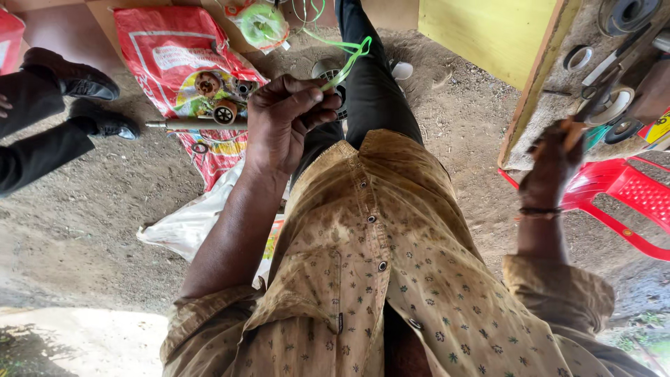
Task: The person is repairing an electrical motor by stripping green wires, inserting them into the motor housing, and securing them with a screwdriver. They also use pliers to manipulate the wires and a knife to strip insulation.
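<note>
My left hand (pixel 285 120) is raised in front of my chest, its fingers pinched on a thin bright green plastic strip (pixel 347 61). The strip runs up toward a green spool (pixel 261 24) lying on the ground. My right hand (pixel 553 166) reaches out to the edge of a dusty table (pixel 551 105) on the right. It is closed around the handle of a dark tool that looks like scissors (pixel 599 94). My mustard patterned shirt and black trousers fill the middle of the view.
A red printed sack (pixel 167 52) on the dirt floor carries metal pipe fittings and a rod (pixel 192 124), with a white bag (pixel 188 223) below it. Rings and tape rolls (pixel 614 105) lie on the table. A red plastic chair (pixel 628 192) stands on the right. Another person's black shoes (pixel 84 80) are on the left.
</note>
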{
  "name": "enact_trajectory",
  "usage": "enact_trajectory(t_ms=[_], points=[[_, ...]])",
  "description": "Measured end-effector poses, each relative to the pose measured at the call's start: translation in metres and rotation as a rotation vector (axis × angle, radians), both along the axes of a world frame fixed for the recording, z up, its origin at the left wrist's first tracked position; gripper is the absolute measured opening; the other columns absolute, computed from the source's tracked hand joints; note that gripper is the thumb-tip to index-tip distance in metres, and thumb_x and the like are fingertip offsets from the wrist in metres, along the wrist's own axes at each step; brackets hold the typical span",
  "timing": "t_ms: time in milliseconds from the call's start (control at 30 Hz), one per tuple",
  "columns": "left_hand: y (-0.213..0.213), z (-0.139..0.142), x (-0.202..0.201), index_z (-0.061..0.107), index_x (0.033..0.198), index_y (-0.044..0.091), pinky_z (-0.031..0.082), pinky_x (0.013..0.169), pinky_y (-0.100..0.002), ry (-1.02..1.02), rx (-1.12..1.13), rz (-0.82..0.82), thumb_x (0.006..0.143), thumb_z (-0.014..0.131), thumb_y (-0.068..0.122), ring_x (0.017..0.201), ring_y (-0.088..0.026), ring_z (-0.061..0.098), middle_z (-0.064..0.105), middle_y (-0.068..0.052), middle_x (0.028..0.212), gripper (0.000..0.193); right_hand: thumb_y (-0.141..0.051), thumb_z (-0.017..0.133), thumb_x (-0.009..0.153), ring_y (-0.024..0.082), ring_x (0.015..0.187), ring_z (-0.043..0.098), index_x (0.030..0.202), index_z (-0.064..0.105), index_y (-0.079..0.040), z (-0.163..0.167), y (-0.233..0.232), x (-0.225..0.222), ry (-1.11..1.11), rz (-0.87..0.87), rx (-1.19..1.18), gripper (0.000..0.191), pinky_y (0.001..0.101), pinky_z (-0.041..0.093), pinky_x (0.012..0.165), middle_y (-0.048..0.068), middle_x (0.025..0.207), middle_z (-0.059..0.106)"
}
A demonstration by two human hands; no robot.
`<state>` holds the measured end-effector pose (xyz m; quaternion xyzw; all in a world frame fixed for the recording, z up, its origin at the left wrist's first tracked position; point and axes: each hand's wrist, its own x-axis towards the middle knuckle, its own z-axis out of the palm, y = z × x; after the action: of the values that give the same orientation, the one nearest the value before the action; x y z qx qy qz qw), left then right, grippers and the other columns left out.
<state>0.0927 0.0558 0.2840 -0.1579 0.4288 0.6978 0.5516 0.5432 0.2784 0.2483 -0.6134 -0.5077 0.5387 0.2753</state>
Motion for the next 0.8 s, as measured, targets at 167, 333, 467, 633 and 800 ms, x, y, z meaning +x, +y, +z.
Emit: enact_trajectory(t_ms=[167,333,467,633,800], points=[[0.007,0.005,0.000,0.069,0.089,-0.003,0.067,0.075,-0.041,0.050,-0.033,-0.043,0.091,0.068,-0.003,0.084,-0.028,0.079,0.076,-0.020,0.093,0.002,-0.020,0.055,0.114,0.011,0.076,0.067,0.117,0.067,-0.004,0.023,-0.060,-0.124,0.246,0.730,-0.223,0.020,0.0282,0.057,0.070,0.003,0.086,0.068],[0.007,0.008,0.001,0.071,0.096,-0.005,0.067,0.075,-0.040,0.131,-0.060,-0.036,0.091,0.071,-0.004,0.084,-0.026,0.078,0.076,-0.020,0.095,0.005,-0.014,0.063,0.106,0.013,0.083,0.074,0.120,0.068,0.003,0.043,-0.079,-0.212,-0.037,1.063,-0.161,0.022,0.0292,0.058,0.071,0.011,0.094,0.078],[-0.004,0.009,-0.003,0.071,0.098,-0.005,0.067,0.078,-0.038,0.149,-0.061,0.010,0.093,0.069,-0.005,0.085,-0.026,0.078,0.077,-0.020,0.095,0.005,-0.011,0.058,0.110,0.009,0.103,0.074,0.125,0.063,0.004,0.054,-0.080,-0.245,0.095,1.073,-0.202,0.022,0.0267,0.061,0.087,0.008,0.113,0.077],[-0.012,0.009,-0.005,0.069,0.096,-0.005,0.068,0.077,-0.039,0.172,-0.071,0.055,0.093,0.067,-0.006,0.086,-0.027,0.079,0.076,-0.017,0.095,0.003,-0.011,0.056,0.109,0.006,0.079,0.055,0.129,0.063,0.001,0.057,-0.079,-0.250,0.090,1.088,-0.365,0.025,0.0247,0.048,0.071,0.005,0.102,0.070],[-0.018,0.008,-0.007,0.069,0.097,-0.004,0.067,0.076,-0.038,0.199,-0.074,0.063,0.093,0.067,-0.006,0.084,-0.026,0.078,0.075,-0.018,0.093,0.004,-0.014,0.055,0.113,0.007,0.074,0.053,0.126,0.062,-0.003,0.063,-0.083,-0.254,0.213,1.120,-0.431,0.018,0.0267,0.054,0.077,0.001,0.088,0.062]])
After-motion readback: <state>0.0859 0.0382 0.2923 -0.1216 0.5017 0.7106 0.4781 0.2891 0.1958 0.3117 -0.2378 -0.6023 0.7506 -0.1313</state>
